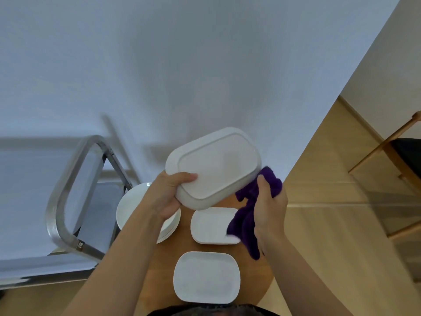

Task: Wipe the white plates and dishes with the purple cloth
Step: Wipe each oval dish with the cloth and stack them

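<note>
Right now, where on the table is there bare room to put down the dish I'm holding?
Little room. The table shows bare wood right of the near dish, under the cloth. Narrow strips separate it, the far dish and the round plates.

Held dish (216, 165): white, rounded-rectangular, tilted, underside showing, raised above the others.
Purple cloth (248, 215): bunched, touching that dish's right edge, hanging down.
Two dishes (210, 225) (206, 277): upright on the bench.
Round plates (134, 201): stacked, left.
</note>
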A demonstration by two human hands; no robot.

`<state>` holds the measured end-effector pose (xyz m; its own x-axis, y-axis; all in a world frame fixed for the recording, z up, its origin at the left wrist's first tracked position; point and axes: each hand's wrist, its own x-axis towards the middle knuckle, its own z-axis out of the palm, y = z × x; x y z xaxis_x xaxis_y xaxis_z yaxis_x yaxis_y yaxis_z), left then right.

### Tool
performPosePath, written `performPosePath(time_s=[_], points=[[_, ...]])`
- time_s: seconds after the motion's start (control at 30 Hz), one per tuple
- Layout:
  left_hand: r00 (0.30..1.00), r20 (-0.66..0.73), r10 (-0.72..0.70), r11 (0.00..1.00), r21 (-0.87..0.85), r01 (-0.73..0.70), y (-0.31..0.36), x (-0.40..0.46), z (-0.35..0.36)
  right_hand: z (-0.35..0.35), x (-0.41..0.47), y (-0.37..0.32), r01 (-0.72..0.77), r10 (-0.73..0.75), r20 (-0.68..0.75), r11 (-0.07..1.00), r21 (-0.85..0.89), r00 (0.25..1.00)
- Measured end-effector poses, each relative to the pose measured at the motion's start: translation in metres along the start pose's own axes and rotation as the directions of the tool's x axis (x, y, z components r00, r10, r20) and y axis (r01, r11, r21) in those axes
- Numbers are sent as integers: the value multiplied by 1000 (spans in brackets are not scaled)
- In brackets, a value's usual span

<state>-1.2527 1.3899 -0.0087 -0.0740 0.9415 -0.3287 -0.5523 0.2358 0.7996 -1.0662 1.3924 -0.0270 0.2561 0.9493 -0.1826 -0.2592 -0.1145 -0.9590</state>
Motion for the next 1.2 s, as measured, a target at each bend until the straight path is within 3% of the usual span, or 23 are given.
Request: performPosePath(time_s=[0.1,0.2,0.27,0.37,0.43,0.53,0.7,0.8,0.9,1.0,1.07,1.2], points=[[1000,-5,29,1000,0,-29,16,3,-3,9,-5,-14,148,-144,67,988,-52,987],[998,-30,54,964,263,-45,26,6,1,21,-11,-32,364,-314,277,918,-154,908],[999,-9,52,867,496,-40,25,3,11,32,-9,-41,479,-354,445,854,-205,822],[983,181,-19,764,637,-102,20,-5,26,53,-3,-40,719,-332,701,590,-367,631],[958,283,-42,730,664,-165,18,-11,31,62,-2,-39,793,-355,738,465,-392,573],[958,286,-30,671,716,-193,22,-20,32,64,3,-36,827,-515,664,464,-316,542],[965,260,33,657,722,-217,35,-34,26,43,32,-28,695,-435,580,623,-359,689],[960,271,75,698,673,-245,38,-41,23,27,47,-22,626,-354,581,686,-371,733],[962,234,140,762,595,-255,32,-40,23,24,54,-24,504,-295,490,778,-375,820],[971,156,183,859,455,-235,28,-37,22,26,60,-29,164,-36,294,891,-423,955],[976,82,200,909,357,-216,26,-34,21,26,63,-36,-79,169,195,914,-399,966],[981,-30,192,949,260,-178,18,-30,21,24,63,-42,-116,200,162,901,-419,966]])
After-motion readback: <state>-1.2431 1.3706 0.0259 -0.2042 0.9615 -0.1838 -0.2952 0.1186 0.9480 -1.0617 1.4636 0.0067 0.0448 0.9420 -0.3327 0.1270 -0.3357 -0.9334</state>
